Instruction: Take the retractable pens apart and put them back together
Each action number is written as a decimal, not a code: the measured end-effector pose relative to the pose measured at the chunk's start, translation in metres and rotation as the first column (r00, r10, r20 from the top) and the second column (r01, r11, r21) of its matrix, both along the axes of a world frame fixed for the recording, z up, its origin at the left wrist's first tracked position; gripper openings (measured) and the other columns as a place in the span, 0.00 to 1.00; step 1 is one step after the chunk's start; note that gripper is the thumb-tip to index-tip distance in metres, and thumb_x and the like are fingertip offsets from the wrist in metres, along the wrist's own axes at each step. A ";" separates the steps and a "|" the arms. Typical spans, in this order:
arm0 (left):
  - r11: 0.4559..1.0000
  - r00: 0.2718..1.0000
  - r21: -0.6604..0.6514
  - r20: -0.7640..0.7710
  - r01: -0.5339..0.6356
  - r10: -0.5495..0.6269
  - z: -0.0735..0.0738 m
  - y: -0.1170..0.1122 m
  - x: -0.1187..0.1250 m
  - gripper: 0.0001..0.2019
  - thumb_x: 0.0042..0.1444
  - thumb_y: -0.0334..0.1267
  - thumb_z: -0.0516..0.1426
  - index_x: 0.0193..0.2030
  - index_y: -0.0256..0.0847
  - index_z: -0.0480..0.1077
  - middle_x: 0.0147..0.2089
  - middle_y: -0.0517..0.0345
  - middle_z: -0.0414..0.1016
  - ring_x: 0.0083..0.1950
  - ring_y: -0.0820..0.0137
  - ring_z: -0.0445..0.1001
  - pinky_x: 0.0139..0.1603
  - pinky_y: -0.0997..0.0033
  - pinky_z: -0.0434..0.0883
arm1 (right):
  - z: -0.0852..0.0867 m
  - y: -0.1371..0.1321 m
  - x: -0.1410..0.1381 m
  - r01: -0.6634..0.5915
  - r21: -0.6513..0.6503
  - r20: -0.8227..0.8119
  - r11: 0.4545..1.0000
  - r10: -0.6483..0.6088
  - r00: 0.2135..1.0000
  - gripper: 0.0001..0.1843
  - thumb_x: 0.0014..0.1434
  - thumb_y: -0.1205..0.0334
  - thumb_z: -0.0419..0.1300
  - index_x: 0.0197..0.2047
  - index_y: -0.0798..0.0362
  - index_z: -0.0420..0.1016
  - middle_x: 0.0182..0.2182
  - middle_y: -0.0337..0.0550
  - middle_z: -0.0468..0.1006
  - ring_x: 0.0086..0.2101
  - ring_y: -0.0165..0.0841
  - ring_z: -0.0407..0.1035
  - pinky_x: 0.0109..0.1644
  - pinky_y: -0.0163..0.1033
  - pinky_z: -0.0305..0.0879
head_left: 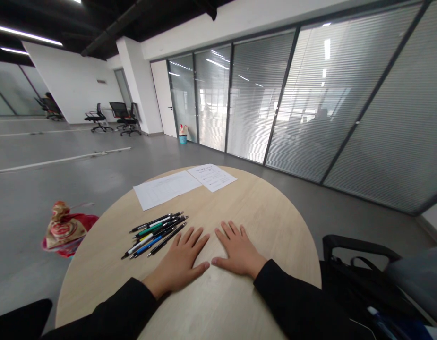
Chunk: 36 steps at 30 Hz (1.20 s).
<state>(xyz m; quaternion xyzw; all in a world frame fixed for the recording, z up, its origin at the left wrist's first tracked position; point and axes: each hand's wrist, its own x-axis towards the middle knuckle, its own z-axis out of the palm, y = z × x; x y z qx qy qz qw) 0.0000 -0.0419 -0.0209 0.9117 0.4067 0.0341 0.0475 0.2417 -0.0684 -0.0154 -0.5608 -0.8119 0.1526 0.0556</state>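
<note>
My left hand [181, 259] lies flat on the round wooden table [268, 208], palm down with its fingers spread. Just beyond and left of it is a loose pile of several pens [154, 233], with black, white, green, yellow and blue barrels. The nearest black pen [167, 240] lies close to the left fingertips; whether they touch I cannot tell. My right hand [237, 250] also rests palm down, fingers apart, holding nothing. The two thumbs point at each other with a small gap between them.
Two printed paper sheets, one wide [167, 189] and one smaller [213, 177], overlap at the table's far edge. A black chair [360, 245] with a dark bag stands at right. A red and gold bag [67, 231] is left of the table. Office chairs [121, 113] stand farther back.
</note>
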 end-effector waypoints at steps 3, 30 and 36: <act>1.000 1.000 0.002 0.002 -0.004 0.004 0.000 0.000 0.000 0.38 0.65 0.66 0.46 0.76 0.51 0.51 0.79 0.49 0.47 0.78 0.44 0.46 0.73 0.34 0.47 | 0.001 0.000 0.000 -0.004 -0.008 0.005 1.000 0.005 1.000 0.53 0.60 0.26 0.51 0.77 0.49 0.43 0.76 0.52 0.34 0.73 0.54 0.27 0.72 0.67 0.27; 1.000 1.000 -0.017 -0.020 -0.001 0.001 0.008 0.000 0.002 0.37 0.65 0.63 0.49 0.76 0.49 0.54 0.78 0.46 0.48 0.77 0.43 0.47 0.72 0.35 0.48 | -0.006 0.001 0.002 0.004 0.015 -0.037 1.000 -0.004 0.999 0.53 0.59 0.26 0.53 0.77 0.49 0.46 0.76 0.53 0.37 0.73 0.53 0.28 0.72 0.67 0.26; 1.000 1.000 0.006 -0.013 0.014 -0.014 0.012 0.001 0.003 0.37 0.64 0.63 0.51 0.74 0.48 0.57 0.77 0.45 0.53 0.76 0.43 0.51 0.72 0.37 0.51 | -0.006 0.002 0.003 0.013 0.012 -0.042 1.000 -0.012 0.999 0.53 0.59 0.26 0.54 0.77 0.49 0.47 0.76 0.53 0.37 0.73 0.54 0.30 0.71 0.67 0.27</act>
